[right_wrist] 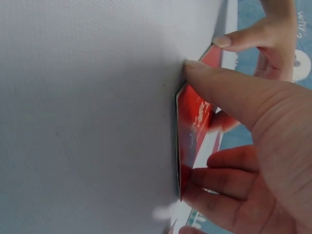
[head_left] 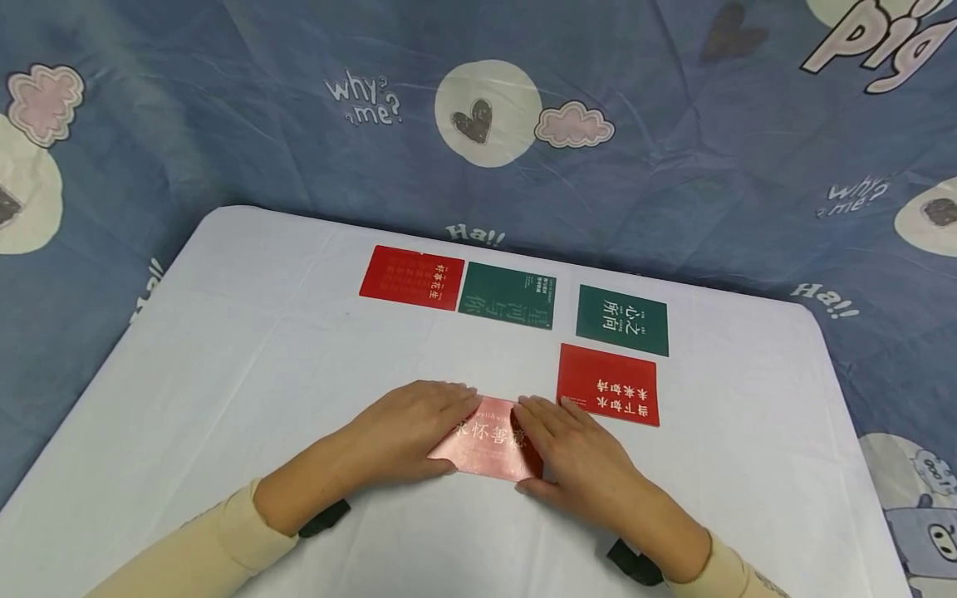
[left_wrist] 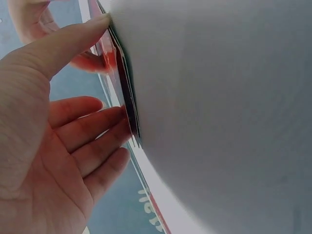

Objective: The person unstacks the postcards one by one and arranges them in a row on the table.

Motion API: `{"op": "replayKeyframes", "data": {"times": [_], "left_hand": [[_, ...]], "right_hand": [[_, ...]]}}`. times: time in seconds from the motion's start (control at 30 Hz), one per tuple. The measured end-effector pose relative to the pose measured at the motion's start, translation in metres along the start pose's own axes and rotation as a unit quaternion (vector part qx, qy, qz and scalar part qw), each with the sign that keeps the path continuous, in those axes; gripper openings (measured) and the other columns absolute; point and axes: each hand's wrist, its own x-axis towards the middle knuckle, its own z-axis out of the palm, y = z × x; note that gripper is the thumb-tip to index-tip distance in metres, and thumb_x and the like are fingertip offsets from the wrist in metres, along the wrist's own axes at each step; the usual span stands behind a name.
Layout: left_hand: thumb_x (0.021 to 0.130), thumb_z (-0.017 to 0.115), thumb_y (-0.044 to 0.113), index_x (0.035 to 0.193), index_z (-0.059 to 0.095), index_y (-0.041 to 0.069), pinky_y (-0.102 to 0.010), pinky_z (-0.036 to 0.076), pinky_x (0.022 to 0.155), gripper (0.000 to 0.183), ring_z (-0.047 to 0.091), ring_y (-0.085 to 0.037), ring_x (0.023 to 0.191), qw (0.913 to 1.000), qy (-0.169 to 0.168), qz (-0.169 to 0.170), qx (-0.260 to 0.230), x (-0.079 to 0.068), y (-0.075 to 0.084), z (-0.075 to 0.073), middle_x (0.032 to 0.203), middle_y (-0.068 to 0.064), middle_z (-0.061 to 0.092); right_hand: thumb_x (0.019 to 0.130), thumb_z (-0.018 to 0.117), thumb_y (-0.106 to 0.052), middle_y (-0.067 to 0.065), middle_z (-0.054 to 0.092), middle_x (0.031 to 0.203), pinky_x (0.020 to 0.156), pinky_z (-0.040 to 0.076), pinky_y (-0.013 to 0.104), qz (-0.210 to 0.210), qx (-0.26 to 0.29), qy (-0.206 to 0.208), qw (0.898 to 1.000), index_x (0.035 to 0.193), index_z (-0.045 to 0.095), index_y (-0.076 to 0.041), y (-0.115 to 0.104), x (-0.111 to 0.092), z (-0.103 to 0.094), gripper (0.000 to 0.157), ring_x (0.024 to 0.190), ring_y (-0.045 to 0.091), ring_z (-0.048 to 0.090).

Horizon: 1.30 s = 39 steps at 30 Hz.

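A shiny red card [head_left: 486, 455] with pale characters lies on the table near its middle, directly before the person. The left hand [head_left: 407, 432] holds its left end, with the thumb at the near edge and the fingers at the far edge. Gripping the right end in the same way is the right hand [head_left: 583, 457]. In the left wrist view the card edge [left_wrist: 127, 92] shows more than one layer, with a dark sheet under the top; how many cannot be told. In the right wrist view the red face [right_wrist: 195, 119] shows between thumb and fingers.
Beyond the hands lie a red card [head_left: 411, 278], a green card [head_left: 508, 295] beside it, and another green card [head_left: 622, 320] further right. Another red card [head_left: 609, 384] lies just past the right fingertips. The white-covered table [head_left: 224, 399] meets a blue patterned cloth [head_left: 299, 166] behind.
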Motion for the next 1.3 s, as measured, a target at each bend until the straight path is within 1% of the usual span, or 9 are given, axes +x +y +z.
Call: {"op": "replayKeyframes", "data": {"times": [0.33, 0.53, 0.73, 0.87, 1.13, 1.3], "left_hand": [[0.083, 0.089, 0.038, 0.148, 0.057, 0.002, -0.046, 0.046, 0.113, 0.080, 0.057, -0.029, 0.135, 0.9999, -0.003, 0.004, 0.010, -0.002, 0.003, 0.000, 0.147, -0.012, 0.061], [0.083, 0.088, 0.039, 0.147, 0.058, 0.003, -0.046, 0.046, 0.114, 0.079, 0.058, -0.029, 0.135, 0.9998, -0.001, 0.005, 0.017, -0.004, 0.003, -0.001, 0.146, -0.012, 0.062], [0.084, 0.087, 0.041, 0.148, 0.058, 0.005, -0.045, 0.046, 0.114, 0.080, 0.057, -0.028, 0.135, 1.0000, 0.000, -0.003, 0.003, -0.003, 0.003, -0.004, 0.147, -0.010, 0.061], [0.082, 0.088, 0.041, 0.149, 0.058, 0.005, -0.046, 0.046, 0.113, 0.082, 0.057, -0.028, 0.136, 0.9999, 0.003, -0.010, -0.012, -0.003, 0.004, -0.007, 0.147, -0.010, 0.061], [0.084, 0.087, 0.041, 0.150, 0.056, 0.005, -0.047, 0.043, 0.116, 0.082, 0.054, -0.028, 0.139, 0.9996, -0.004, -0.016, -0.025, -0.002, 0.004, -0.014, 0.150, -0.010, 0.058], [0.085, 0.086, 0.040, 0.151, 0.054, 0.004, -0.047, 0.041, 0.118, 0.082, 0.052, -0.029, 0.141, 0.9999, -0.001, -0.007, -0.014, 0.001, 0.002, -0.021, 0.152, -0.011, 0.056]], "right_hand": [[0.076, 0.091, -0.050, 0.010, 0.056, 0.153, 0.118, 0.038, 0.055, 0.001, -0.003, -0.006, 1.000, 0.153, 0.053, -0.007, -0.001, -0.003, 0.000, 0.096, 0.141, 0.030, 0.051], [0.076, 0.092, -0.047, 0.012, 0.056, 0.152, 0.117, 0.039, 0.057, -0.001, 0.001, -0.006, 1.000, 0.152, 0.053, -0.006, -0.003, -0.004, -0.001, 0.095, 0.141, 0.032, 0.052], [0.075, 0.092, -0.048, 0.011, 0.056, 0.152, 0.117, 0.039, 0.056, 0.003, -0.001, -0.009, 1.000, 0.153, 0.052, -0.006, -0.003, -0.004, -0.003, 0.098, 0.140, 0.031, 0.052], [0.074, 0.092, -0.050, 0.010, 0.056, 0.153, 0.118, 0.039, 0.055, 0.004, -0.007, -0.008, 1.000, 0.155, 0.051, -0.007, -0.003, -0.004, -0.005, 0.100, 0.140, 0.030, 0.052], [0.072, 0.094, -0.049, 0.011, 0.056, 0.152, 0.118, 0.038, 0.055, 0.008, 0.004, -0.001, 1.000, 0.155, 0.050, -0.007, -0.002, -0.004, -0.015, 0.104, 0.140, 0.031, 0.052], [0.075, 0.093, -0.047, 0.012, 0.055, 0.153, 0.120, 0.035, 0.054, 0.001, 0.001, 0.006, 1.000, 0.155, 0.050, -0.005, 0.001, -0.002, -0.024, 0.100, 0.142, 0.031, 0.050]]}}
